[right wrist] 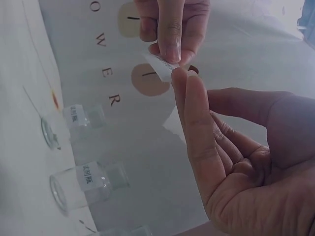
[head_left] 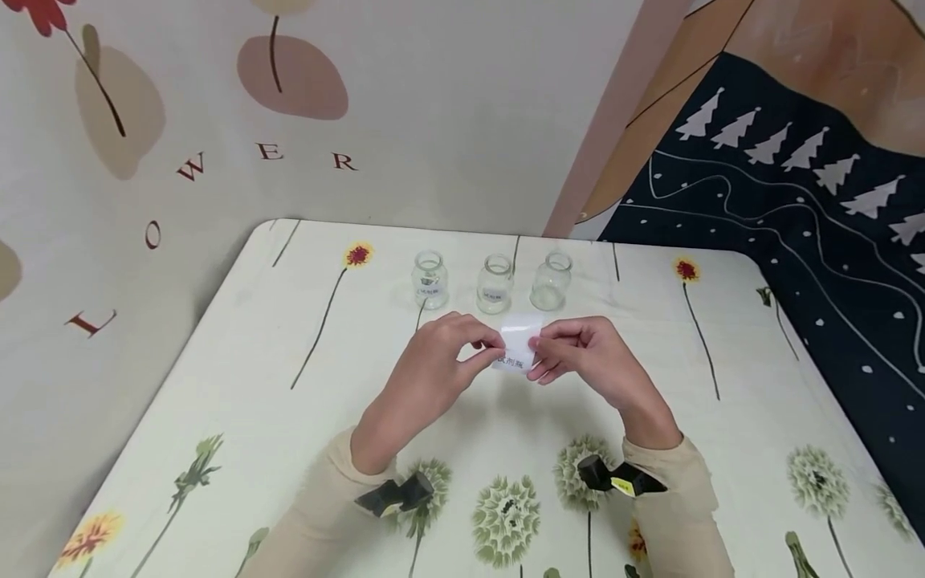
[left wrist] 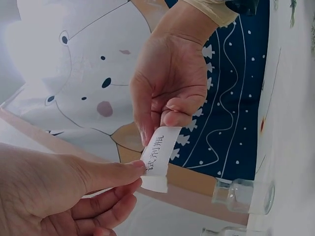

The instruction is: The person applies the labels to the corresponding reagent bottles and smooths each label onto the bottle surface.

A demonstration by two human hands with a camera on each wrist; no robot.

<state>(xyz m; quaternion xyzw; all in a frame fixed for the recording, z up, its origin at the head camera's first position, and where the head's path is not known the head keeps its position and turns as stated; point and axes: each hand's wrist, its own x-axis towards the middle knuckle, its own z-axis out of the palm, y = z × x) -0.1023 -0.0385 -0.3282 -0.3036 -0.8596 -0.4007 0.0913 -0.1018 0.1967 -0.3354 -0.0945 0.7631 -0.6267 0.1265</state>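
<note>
A small white paper label [head_left: 520, 335] with printed characters is held above the table between both hands. My left hand [head_left: 433, 361] pinches its left edge between thumb and index finger. On the other side, my right hand [head_left: 596, 357] pinches the label between thumb and fingers. The left wrist view shows the label [left wrist: 161, 150] bent, with a second white part below the printing. In the right wrist view a white piece of paper [right wrist: 174, 125] shows behind the right fingers. Whether the printed part is separate from a backing cannot be told.
Beyond the hands stand three clear glass bottles without lids. The left bottle [head_left: 430, 281] and middle bottle [head_left: 495, 299] bear printed labels; no label shows on the right bottle [head_left: 552, 285]. A flower-patterned cloth [head_left: 253, 353] covers the table, with printed hangings behind it.
</note>
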